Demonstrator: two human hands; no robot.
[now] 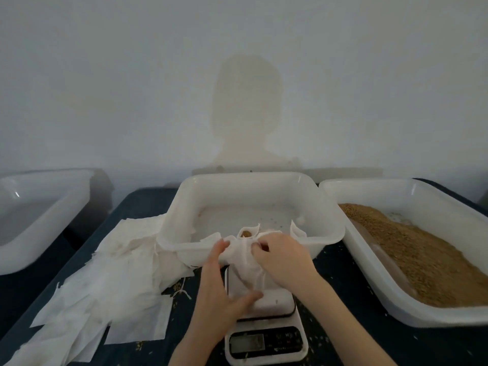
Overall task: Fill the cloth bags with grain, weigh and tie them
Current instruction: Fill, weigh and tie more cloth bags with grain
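Observation:
A white cloth bag (247, 270) with brown grain showing at its open mouth stands on the small white kitchen scale (266, 336). My left hand (221, 289) holds the bag from the left, thumb against its lower side and fingers on its gathered top. My right hand (282, 257) pinches the bag's upper edge from the right. The scale's display is unreadable. Brown grain (412, 249) fills the white tub (375, 281) at the right.
A white tub (253, 186) sits just behind the scale. A third white tub (45, 215) stands at the far left. A heap of flat white cloth bags (105, 283) lies left of the scale on the dark table (351, 323), with scattered grains around.

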